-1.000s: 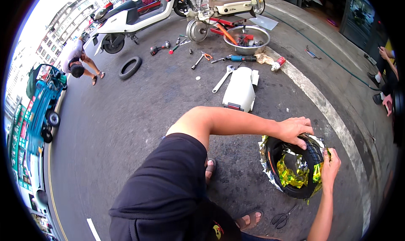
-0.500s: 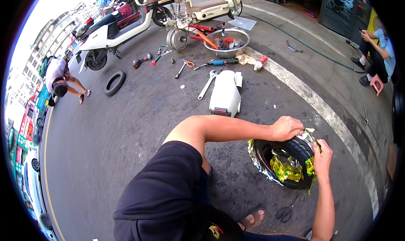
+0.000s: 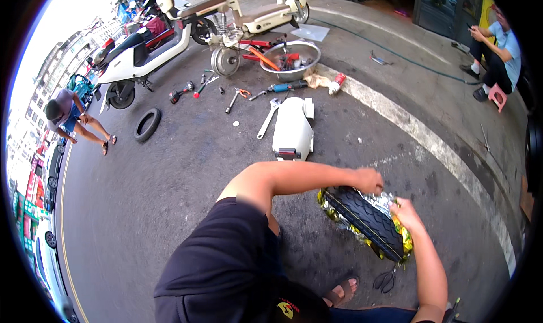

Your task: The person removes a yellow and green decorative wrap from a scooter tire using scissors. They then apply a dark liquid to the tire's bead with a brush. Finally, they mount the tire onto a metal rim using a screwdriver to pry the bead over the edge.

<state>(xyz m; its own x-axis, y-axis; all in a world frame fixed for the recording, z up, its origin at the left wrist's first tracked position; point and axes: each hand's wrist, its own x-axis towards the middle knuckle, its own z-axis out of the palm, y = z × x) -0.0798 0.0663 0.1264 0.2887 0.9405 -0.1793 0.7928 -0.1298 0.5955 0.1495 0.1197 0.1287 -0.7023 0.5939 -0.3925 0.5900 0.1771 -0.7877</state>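
A black tyre (image 3: 367,218) stands tilted on the ground in front of me, its tread showing and torn gold and silver foil wrapping (image 3: 406,241) around its edges. My right hand (image 3: 406,214) is closed on the foil at the tyre's right side. Just above the tyre's far edge, my left hand (image 3: 369,180) has its fingers curled. It is slightly blurred, and I cannot make out what is in it. A pair of dark-handled scissors (image 3: 386,279) lies on the ground near the tyre's lower end.
A white body panel (image 3: 293,128) and a large wrench (image 3: 268,118) lie ahead. Beyond are power tools, a spray can (image 3: 337,84), a metal basin (image 3: 291,60) and parked scooters (image 3: 153,54). Another tyre (image 3: 147,124) lies left. One person bends at far left; another sits on a pink stool (image 3: 498,97).
The tyre has tipped so its tread faces up toward me. Both my hands have shifted left with it. The person at far left has straightened a little.
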